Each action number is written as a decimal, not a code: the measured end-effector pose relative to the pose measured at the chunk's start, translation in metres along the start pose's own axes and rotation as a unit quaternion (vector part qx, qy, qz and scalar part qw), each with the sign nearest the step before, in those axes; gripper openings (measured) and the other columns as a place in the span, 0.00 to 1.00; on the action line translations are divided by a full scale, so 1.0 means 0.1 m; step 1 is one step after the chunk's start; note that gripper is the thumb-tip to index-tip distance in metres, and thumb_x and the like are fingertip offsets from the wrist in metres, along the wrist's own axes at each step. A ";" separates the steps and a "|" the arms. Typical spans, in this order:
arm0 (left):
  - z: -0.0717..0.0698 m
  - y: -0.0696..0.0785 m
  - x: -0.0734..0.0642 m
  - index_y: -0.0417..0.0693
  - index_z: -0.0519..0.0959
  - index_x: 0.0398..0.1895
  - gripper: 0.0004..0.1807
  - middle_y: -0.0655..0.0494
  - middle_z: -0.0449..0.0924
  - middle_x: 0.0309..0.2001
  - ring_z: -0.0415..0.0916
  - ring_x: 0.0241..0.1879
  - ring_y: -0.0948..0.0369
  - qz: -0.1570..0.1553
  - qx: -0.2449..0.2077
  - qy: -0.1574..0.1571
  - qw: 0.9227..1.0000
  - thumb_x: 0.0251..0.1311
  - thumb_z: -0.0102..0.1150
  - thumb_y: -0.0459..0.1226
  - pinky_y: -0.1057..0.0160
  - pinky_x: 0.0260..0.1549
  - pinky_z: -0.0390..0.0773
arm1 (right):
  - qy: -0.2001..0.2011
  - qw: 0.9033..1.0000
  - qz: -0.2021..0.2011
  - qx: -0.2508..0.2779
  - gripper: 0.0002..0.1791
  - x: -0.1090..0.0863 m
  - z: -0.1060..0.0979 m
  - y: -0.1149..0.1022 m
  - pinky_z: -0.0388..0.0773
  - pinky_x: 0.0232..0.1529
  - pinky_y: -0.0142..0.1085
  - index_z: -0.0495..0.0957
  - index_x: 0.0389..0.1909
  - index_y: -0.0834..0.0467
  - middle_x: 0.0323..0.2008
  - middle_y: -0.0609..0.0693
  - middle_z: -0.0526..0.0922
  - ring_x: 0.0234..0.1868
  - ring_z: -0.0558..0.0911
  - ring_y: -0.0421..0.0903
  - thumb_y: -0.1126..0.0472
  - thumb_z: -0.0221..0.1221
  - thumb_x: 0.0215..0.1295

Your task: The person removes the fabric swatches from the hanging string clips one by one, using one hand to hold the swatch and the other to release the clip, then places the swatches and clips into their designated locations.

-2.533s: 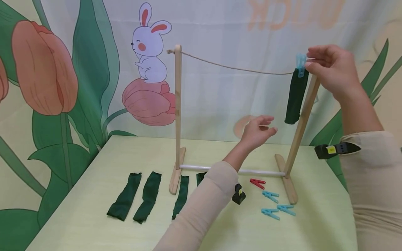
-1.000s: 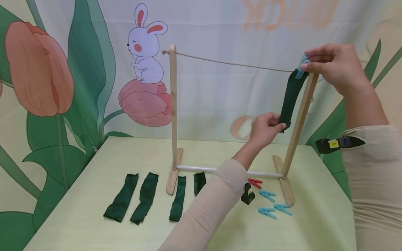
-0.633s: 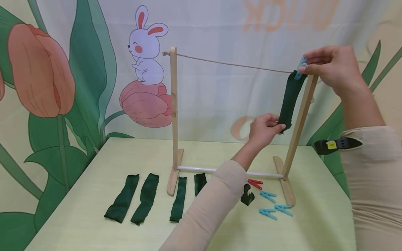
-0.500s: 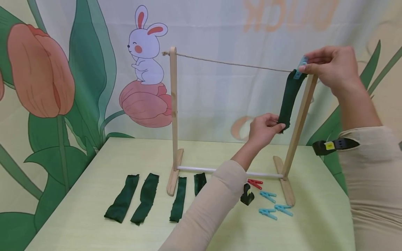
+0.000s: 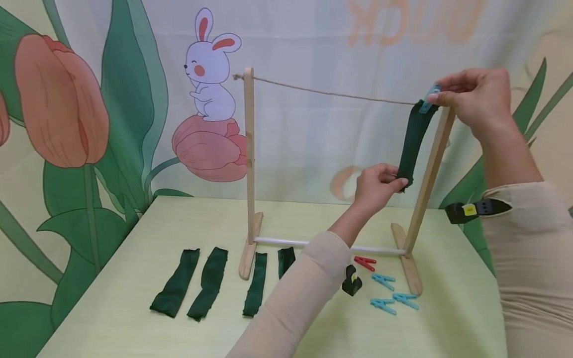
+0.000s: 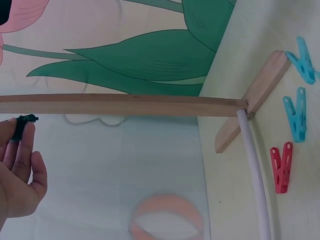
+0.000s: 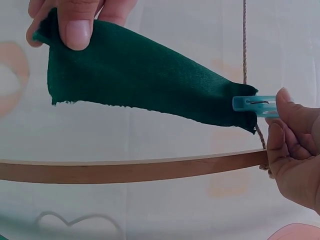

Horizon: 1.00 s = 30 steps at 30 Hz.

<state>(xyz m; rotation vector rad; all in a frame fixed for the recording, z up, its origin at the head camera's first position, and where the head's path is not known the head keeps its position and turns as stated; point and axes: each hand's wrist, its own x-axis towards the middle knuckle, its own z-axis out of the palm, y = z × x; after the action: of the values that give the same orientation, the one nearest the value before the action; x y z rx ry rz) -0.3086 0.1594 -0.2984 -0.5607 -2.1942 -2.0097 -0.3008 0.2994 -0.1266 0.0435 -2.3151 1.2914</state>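
Note:
A dark green fabric strip (image 5: 414, 139) hangs from the twine line (image 5: 331, 93) at its right end, beside the wooden post (image 5: 429, 184). A light blue clothespin (image 7: 250, 104) sits over the strip's top edge at the line. My right hand (image 5: 481, 99) pinches that clothespin's handles between thumb and fingers. Lower down, my left hand (image 5: 375, 188) pinches the strip's bottom end, thumb in front, and the cloth slants toward it. In the left wrist view, only a small bit of the cloth (image 6: 22, 125) shows between thumb and fingers.
On the table (image 5: 112, 298) lie several more green strips (image 5: 211, 283), one partly behind my left sleeve. A red clothespin (image 5: 365, 262) and three blue clothespins (image 5: 383, 306) lie near the rack's right foot (image 5: 412, 273). A white bar (image 5: 282, 241) joins the posts.
My left hand has come up and right from beside the strip and taken its bottom end, pulling it slantwise. My right hand now pinches the clothespin, which has tilted. Little differs over the last second.

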 end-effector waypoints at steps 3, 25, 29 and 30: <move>-0.02 0.01 -0.04 0.45 0.80 0.37 0.08 0.62 0.81 0.26 0.77 0.24 0.72 -0.003 -0.002 -0.001 1.000 0.54 0.65 0.35 0.73 0.31 0.73 | 0.018 1.000 0.002 0.013 0.18 -0.01 0.02 0.01 0.64 0.40 0.31 0.85 0.41 0.54 0.28 0.37 0.78 0.37 0.70 0.34 0.52 0.67 0.48; -0.18 -0.05 -0.30 0.38 0.80 0.37 0.09 0.55 0.83 0.26 0.81 0.23 0.63 -0.043 -0.063 -0.038 0.996 0.52 0.66 0.32 0.72 0.32 0.75 | 0.137 0.938 -0.050 0.313 0.20 -0.22 0.02 0.14 0.75 0.34 0.23 0.83 0.35 0.66 0.31 0.50 0.78 0.29 0.77 0.40 0.66 0.74 0.36; -0.25 -0.13 -0.42 0.39 0.81 0.38 0.10 0.56 0.83 0.27 0.81 0.24 0.60 -0.074 -0.058 -0.048 0.994 0.53 0.66 0.32 0.70 0.34 0.76 | 0.149 0.913 -0.060 0.375 0.21 -0.29 0.06 0.21 0.76 0.33 0.25 0.82 0.36 0.69 0.32 0.53 0.79 0.29 0.78 0.42 0.71 0.74 0.36; -0.28 -0.15 -0.45 0.39 0.81 0.39 0.10 0.56 0.83 0.27 0.81 0.25 0.61 -0.076 -0.054 -0.049 0.994 0.53 0.66 0.32 0.69 0.34 0.76 | 0.152 0.908 -0.060 0.386 0.21 -0.31 0.07 0.23 0.77 0.33 0.26 0.82 0.36 0.69 0.32 0.54 0.79 0.29 0.78 0.42 0.72 0.74 0.35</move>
<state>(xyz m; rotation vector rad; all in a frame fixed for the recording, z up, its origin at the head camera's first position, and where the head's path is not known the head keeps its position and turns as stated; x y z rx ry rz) -0.2766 0.1228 -0.3245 -0.5290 -2.2572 -2.2353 -0.2822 0.3002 -0.1607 0.2241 -1.4070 1.9065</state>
